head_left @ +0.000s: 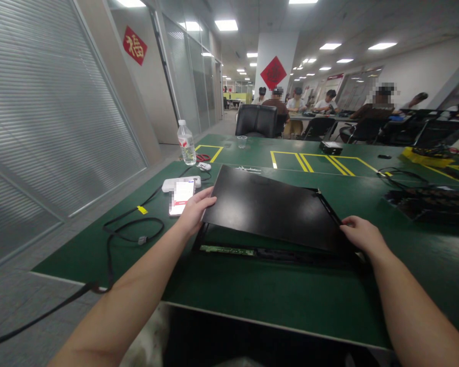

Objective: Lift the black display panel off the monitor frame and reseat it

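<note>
A glossy black screen panel [271, 206] lies tilted over a thin black frame [331, 208], its left end raised off the frame. My left hand [195, 209] pinches the panel's left edge, thumb on top and the other fingers underneath. On the right, my right hand [361, 235] is closed around the frame's right side, close to the panel's edge; its fingertips are partly hidden. A narrow green circuit board strip [227, 250] shows along the near side of the frame, below the panel.
On the green table [290, 295] a lit phone [182, 196], white power bank [176, 184], water bottle [186, 143] and black cable [128, 230] lie left. Dark parts [432, 204] sit right. A black chair [256, 120] stands beyond; several people work behind.
</note>
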`<state>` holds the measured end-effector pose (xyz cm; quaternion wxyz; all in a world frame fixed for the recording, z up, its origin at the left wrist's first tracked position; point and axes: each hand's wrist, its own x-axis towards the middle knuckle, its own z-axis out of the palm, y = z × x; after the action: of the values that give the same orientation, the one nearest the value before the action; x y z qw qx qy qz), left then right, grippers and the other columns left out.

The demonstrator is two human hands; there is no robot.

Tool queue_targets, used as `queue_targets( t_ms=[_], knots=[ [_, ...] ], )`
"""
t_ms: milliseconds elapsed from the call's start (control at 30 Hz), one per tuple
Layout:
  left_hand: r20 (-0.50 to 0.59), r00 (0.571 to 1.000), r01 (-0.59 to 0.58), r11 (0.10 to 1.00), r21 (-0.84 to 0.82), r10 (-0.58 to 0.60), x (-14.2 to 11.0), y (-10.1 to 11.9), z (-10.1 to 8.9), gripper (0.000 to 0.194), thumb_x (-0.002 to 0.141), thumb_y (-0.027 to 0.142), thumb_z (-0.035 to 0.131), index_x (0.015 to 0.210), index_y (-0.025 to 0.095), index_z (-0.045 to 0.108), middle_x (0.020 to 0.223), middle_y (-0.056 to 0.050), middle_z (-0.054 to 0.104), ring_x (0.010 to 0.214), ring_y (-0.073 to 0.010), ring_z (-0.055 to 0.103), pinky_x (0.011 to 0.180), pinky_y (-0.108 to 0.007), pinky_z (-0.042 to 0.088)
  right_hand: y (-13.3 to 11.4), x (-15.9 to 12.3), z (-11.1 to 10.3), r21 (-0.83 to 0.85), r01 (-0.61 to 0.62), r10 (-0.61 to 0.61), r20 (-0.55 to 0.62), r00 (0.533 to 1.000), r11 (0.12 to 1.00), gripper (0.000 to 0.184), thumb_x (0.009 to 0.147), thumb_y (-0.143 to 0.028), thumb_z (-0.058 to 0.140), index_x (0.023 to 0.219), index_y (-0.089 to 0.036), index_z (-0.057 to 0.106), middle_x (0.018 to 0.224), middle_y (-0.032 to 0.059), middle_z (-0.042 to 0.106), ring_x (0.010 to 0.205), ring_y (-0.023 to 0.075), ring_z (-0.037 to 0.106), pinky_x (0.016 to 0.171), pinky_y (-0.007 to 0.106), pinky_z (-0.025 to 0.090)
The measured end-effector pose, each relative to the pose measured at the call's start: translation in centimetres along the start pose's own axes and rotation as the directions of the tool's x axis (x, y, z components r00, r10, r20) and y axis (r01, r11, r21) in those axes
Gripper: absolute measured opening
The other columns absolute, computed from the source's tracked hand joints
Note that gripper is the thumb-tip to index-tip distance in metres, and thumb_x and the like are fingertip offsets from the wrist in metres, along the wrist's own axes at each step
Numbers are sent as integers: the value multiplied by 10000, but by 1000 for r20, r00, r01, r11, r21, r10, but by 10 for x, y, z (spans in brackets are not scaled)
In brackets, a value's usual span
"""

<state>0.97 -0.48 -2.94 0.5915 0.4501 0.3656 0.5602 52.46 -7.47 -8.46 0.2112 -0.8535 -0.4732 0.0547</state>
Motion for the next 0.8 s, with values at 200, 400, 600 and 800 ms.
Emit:
queue_targets(
  t_ms=[200, 400, 600, 800],
  knots=[
    [9, 1000, -14, 1000, -7, 14, -2, 1, 2, 710, 602, 331, 963, 1284, 168, 854, 1232, -136, 874, 1212, -406, 799, 1033, -475, 645, -5, -1, -1, 98, -35, 38, -36, 999, 995, 258, 823, -358, 692, 1021, -255, 823, 905, 106, 805, 861, 315, 765, 766, 418, 595],
    [57, 997, -50, 998, -23, 51, -10, 12, 9, 727, 602, 306, 975, 1307, 188, 841, 1325, -135, 851, 1367, -421, 730, 1128, -486, 608, -23, -9, -10, 230, -103, 109, -14, 994, 968, 329, 892, -461, 635, 1015, -237, 842, 1088, 150, 831, 1080, 359, 764, 925, 443, 581],
    [24, 998, -58, 998, -7, 58, -12, 18, 8, 692, 627, 295, 945, 1304, 204, 838, 1301, -110, 860, 1353, -413, 737, 1128, -478, 602, -23, -14, -14, 610, -154, 161, 44, 986, 777, 290, 732, -500, 755, 879, -251, 782, 1059, 127, 835, 1094, 352, 751, 852, 429, 593],
    [-47, 995, -94, 995, -38, 92, -8, 27, 3, 601, 627, 307, 863, 1217, 194, 849, 1252, -92, 867, 1287, -391, 761, 1099, -441, 606, -35, -23, -31, 848, -92, 22, 95, 995, 522, 346, 699, -461, 780, 996, -292, 726, 984, 73, 806, 994, 320, 787, 813, 426, 654]
  ],
)
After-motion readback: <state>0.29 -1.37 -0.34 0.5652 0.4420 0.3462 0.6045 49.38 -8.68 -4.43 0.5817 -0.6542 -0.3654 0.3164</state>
